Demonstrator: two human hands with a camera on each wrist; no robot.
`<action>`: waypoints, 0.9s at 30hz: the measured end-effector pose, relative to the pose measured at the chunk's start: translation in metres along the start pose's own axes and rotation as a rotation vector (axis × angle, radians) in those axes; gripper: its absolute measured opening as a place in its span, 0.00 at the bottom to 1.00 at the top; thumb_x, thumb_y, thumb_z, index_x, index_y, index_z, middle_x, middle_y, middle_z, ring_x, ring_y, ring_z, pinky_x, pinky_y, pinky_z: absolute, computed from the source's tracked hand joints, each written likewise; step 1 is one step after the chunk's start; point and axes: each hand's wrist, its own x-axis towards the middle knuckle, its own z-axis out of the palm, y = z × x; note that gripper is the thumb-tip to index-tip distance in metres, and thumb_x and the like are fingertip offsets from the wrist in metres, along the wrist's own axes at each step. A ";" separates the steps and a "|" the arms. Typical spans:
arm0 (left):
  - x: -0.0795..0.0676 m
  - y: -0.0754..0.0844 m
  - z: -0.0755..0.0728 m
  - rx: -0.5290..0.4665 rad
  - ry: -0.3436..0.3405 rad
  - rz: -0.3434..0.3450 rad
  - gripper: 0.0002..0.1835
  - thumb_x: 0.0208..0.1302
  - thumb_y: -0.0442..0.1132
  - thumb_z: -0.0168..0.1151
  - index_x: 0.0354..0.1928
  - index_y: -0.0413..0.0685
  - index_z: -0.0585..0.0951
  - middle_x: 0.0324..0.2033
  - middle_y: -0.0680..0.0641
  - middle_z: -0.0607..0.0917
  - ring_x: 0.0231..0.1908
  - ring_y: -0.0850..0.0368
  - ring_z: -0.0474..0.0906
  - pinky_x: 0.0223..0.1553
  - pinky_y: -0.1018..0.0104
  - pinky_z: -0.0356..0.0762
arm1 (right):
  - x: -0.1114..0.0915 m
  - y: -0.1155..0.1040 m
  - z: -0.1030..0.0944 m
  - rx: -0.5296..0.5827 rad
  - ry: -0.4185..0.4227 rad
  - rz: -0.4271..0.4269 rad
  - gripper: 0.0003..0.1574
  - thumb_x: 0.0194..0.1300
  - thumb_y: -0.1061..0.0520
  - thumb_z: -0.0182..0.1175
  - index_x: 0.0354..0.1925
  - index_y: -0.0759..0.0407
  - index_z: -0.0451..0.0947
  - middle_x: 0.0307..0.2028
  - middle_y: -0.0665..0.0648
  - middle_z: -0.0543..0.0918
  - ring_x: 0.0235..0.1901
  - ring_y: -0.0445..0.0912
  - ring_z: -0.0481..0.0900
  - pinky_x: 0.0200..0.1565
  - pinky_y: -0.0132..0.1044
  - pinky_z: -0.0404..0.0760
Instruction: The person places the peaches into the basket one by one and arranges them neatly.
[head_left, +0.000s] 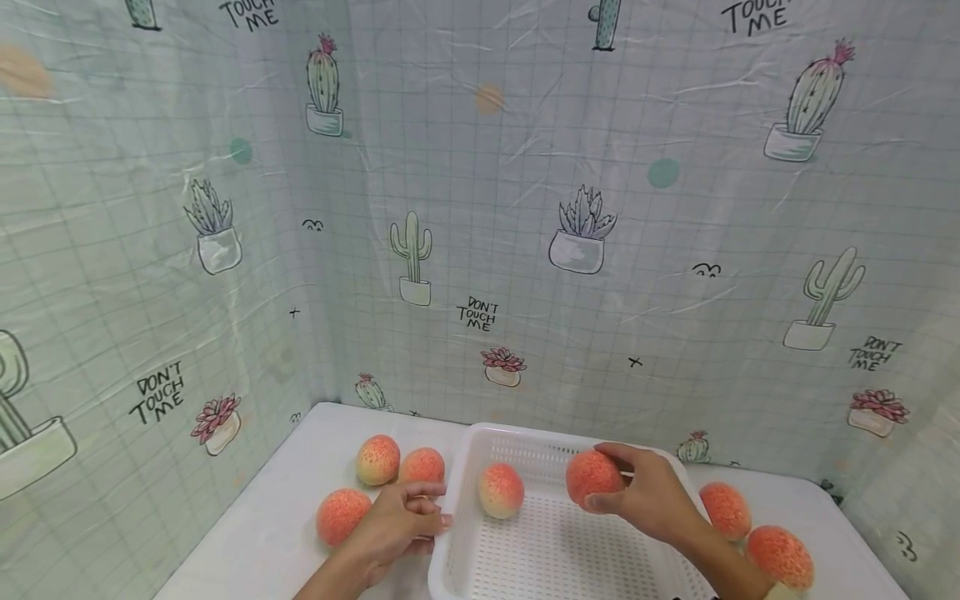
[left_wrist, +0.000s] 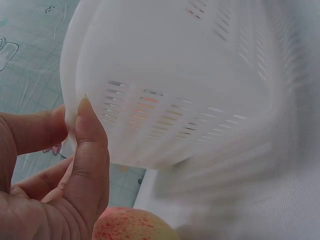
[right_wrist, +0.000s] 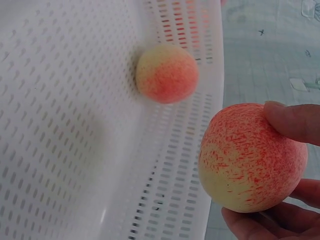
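Pinching the basket [head_left: 555,546] by its left rim with the left hand [head_left: 405,518]. Grasping a peach [head_left: 594,481] between thumb and fingers of the right hand [head_left: 651,487]: round, without clear long axis, seemingly held above the basket floor, right of a second peach [head_left: 501,492] inside. Backed, farther off, by a cactus-print sheet [head_left: 480,175].

Three peaches [head_left: 378,460] lie left of the basket [head_left: 555,550], two peaches [head_left: 780,556] right of it, and one peach [head_left: 501,491] inside it.
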 end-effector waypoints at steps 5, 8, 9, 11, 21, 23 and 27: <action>0.001 -0.001 0.000 0.001 0.001 0.002 0.32 0.61 0.29 0.72 0.67 0.29 0.73 0.30 0.54 0.82 0.29 0.60 0.77 0.32 0.67 0.80 | 0.001 -0.002 0.003 0.010 0.007 -0.010 0.49 0.43 0.57 0.85 0.64 0.62 0.80 0.60 0.63 0.86 0.53 0.58 0.89 0.49 0.48 0.89; 0.000 -0.001 0.000 0.004 0.004 -0.003 0.32 0.62 0.29 0.72 0.67 0.29 0.73 0.29 0.54 0.81 0.28 0.60 0.77 0.31 0.67 0.80 | 0.001 -0.004 0.005 0.012 0.003 -0.006 0.48 0.43 0.58 0.84 0.64 0.63 0.80 0.60 0.64 0.85 0.53 0.59 0.89 0.48 0.48 0.89; 0.000 -0.001 0.000 0.006 0.005 -0.004 0.32 0.62 0.29 0.72 0.67 0.29 0.73 0.29 0.54 0.81 0.28 0.60 0.77 0.31 0.67 0.80 | 0.001 -0.004 0.005 0.015 0.002 -0.002 0.48 0.43 0.58 0.84 0.64 0.63 0.80 0.60 0.64 0.85 0.53 0.59 0.89 0.49 0.48 0.89; 0.000 0.000 0.000 0.007 0.005 -0.007 0.32 0.62 0.30 0.72 0.67 0.30 0.73 0.30 0.54 0.82 0.29 0.60 0.77 0.31 0.67 0.80 | 0.001 -0.005 0.006 0.018 -0.001 0.000 0.48 0.43 0.58 0.84 0.64 0.63 0.79 0.60 0.64 0.85 0.53 0.59 0.88 0.49 0.48 0.89; 0.001 0.000 0.000 0.016 0.007 0.004 0.32 0.62 0.30 0.72 0.67 0.29 0.73 0.29 0.54 0.82 0.30 0.60 0.78 0.32 0.67 0.81 | 0.005 -0.006 0.014 0.031 -0.006 -0.008 0.49 0.43 0.59 0.85 0.65 0.64 0.79 0.60 0.63 0.85 0.53 0.57 0.88 0.49 0.49 0.89; 0.001 -0.001 0.000 0.017 0.005 0.007 0.32 0.62 0.30 0.72 0.67 0.29 0.73 0.29 0.54 0.82 0.30 0.60 0.79 0.33 0.66 0.81 | 0.006 -0.006 0.015 0.026 -0.004 -0.006 0.50 0.43 0.58 0.85 0.65 0.64 0.79 0.60 0.63 0.85 0.53 0.57 0.88 0.49 0.49 0.89; 0.001 -0.002 0.000 0.017 0.005 0.010 0.32 0.62 0.30 0.72 0.67 0.29 0.73 0.29 0.54 0.83 0.30 0.60 0.79 0.33 0.66 0.81 | 0.008 -0.008 0.019 0.015 -0.006 0.004 0.51 0.43 0.58 0.85 0.65 0.64 0.78 0.59 0.63 0.85 0.52 0.57 0.88 0.48 0.50 0.89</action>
